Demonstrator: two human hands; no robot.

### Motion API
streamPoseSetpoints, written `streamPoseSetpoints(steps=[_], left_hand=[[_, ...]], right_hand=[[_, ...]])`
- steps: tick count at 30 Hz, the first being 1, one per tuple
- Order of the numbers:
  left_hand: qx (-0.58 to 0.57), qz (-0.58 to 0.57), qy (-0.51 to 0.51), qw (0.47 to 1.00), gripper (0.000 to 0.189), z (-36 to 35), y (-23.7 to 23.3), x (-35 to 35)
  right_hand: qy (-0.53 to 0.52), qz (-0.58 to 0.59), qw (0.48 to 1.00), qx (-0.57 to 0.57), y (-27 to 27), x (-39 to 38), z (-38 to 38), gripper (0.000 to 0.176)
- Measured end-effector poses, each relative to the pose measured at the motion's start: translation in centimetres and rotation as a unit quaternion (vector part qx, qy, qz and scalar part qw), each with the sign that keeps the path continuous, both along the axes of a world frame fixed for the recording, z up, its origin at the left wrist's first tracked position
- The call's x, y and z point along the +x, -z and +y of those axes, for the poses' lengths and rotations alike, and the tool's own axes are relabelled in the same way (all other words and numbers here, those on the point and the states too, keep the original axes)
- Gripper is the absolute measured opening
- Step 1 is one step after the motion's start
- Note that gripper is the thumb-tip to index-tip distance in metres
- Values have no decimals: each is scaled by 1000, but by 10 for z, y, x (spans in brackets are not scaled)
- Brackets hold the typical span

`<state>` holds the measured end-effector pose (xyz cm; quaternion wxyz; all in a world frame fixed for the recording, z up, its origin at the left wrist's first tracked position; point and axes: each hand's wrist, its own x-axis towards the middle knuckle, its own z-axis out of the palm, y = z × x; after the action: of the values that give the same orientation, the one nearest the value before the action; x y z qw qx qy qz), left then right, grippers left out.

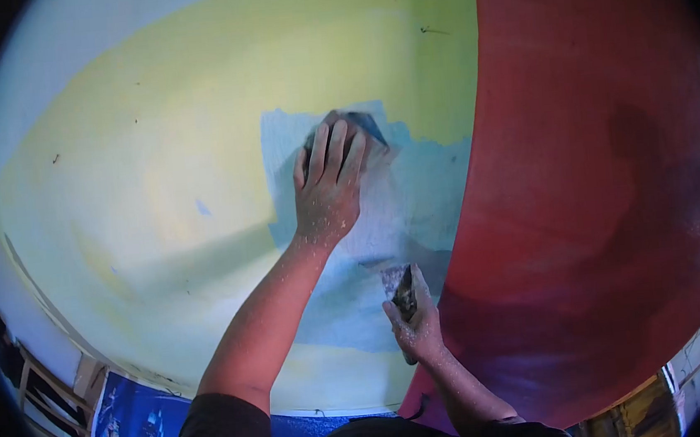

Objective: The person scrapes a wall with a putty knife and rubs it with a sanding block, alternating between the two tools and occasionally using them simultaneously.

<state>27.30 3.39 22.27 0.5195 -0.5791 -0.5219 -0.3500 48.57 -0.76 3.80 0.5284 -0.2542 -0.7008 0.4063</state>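
My left hand (328, 189) presses flat against the wall, fingers together over a dark sanding pad (365, 124) whose edge shows above the fingertips. It rests on a light blue patch (415, 196) scraped into the yellow wall (194, 149). Lower down, my right hand (413, 321) grips a putty knife (397, 285), its dusty blade laid on the blue patch near the red wall section (596, 180). Both hands and forearms are speckled with white dust.
The red section fills the right side, meeting the yellow along a curved edge. A blue poster (131, 429) hangs at lower left, next to a wooden frame (41, 395). A pale wall edge shows at lower right.
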Motion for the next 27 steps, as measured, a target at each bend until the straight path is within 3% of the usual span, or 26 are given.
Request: streamPoseSetpoints(steps=[4, 7, 11, 15, 18, 19, 22, 24, 26, 27], left_hand=[[8, -14, -10, 1000, 54, 0, 17, 5], [-11, -31, -48, 998, 54, -14, 70, 3], [-43, -37, -52, 997, 55, -25, 160, -14], [-50, -39, -25, 998, 56, -38, 188, -23], [-66, -21, -30, 997, 55, -45, 159, -33], [-70, -17, -20, 997, 59, -44, 146, -41], [-45, -15, -35, 998, 61, -46, 87, -48], [-27, 4, -48, 998, 61, -48, 56, -51], [-9, 19, -42, 999, 61, -46, 49, -57], [2, 24, -31, 999, 60, -41, 50, -62]], right_hand=[[40, -40, 998, 25, -13, 1, 10, 85], [74, -35, 993, 81, -22, 1, 12, 84], [63, 28, 995, 74, -41, -2, 22, 82], [104, 31, 981, 164, -69, -12, 44, 76], [112, 6, 980, 166, -107, -19, 46, 71], [82, 10, 989, 120, -131, -20, 35, 68], [116, 21, 964, 236, -169, -35, 40, 70], [122, 8, 966, 227, -179, -43, 48, 76], [143, -18, 961, 236, -181, -47, 57, 79], [177, -59, 934, 305, -180, -48, 62, 79]])
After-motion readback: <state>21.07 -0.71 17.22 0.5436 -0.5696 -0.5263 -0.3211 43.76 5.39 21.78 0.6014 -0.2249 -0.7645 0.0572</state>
